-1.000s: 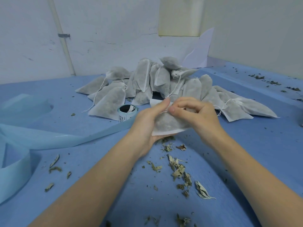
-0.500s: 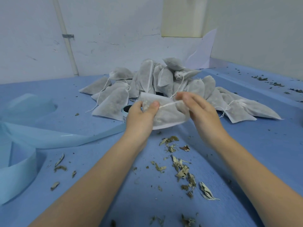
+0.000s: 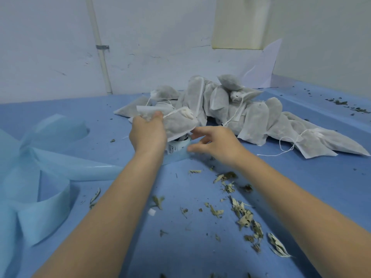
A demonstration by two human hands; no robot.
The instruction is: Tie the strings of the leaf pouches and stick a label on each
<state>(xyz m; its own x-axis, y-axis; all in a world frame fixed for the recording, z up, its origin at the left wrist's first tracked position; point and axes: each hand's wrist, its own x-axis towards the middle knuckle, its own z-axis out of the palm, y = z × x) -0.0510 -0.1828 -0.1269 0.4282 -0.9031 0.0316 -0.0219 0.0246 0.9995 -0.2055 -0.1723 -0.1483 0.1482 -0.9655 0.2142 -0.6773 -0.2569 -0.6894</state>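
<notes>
Gripping a pouch (image 3: 178, 125) at its edge, the left hand (image 3: 147, 133) hovers over the label roll (image 3: 177, 146); right hand (image 3: 215, 142) spread beside it.

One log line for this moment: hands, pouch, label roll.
left hand: grips pouch | right hand: open, at label roll | pouch: above roll

blue table (image 3: 301, 177), scattered leaf bits (image 3: 244, 215) (perhaps dried), wall pipe (image 3: 101, 57)

A plain packing workroom: bare white walls (image 3: 160, 37), blue-covered worktable (image 3: 301, 187), heaped leaf pouches (image 3: 257, 117), scattered dried leaves (image 3: 245, 215)
</notes>
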